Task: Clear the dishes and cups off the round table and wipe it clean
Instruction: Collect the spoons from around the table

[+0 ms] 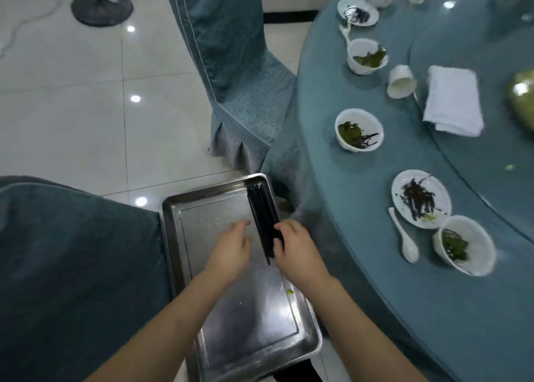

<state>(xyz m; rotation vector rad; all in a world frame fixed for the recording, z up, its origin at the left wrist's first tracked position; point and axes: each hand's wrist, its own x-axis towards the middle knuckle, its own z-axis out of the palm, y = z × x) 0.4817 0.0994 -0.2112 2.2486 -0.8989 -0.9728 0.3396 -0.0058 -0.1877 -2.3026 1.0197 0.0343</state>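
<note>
A bundle of black chopsticks (263,218) lies in the metal tray (248,332) at lower centre of the frame, along the tray's right-hand wall. Its long axis runs nearly up and down the picture, leaning slightly so the far ends reach toward the tray's upper right corner and the near ends point down and a little right. The right hand (294,248) grasps the lower part of the bundle, fingers curled over it. The left hand (231,245) hovers just beside it on the left, fingers relaxed and holding nothing. A small yellow-green scrap sits on the tray floor near the right forearm.

To the right, the round table (361,266) under a teal cloth fills the right side of the frame. Along its edge stand white bowls with green leafy leftovers (359,129), (464,244), (366,56), and small plates with dark scraps (421,198), (357,11). A white spoon (404,240) lies between the near plate and the table edge. A white cup (401,81) is tipped on its side, and a folded white towel (452,104) rests just right of it on the glass turntable (476,164).

A chair in a teal cover (231,72) stands at upper centre, another (72,280) at lower left. The floor is glossy pale tile, with a round black stand base (101,8) at upper left.
</note>
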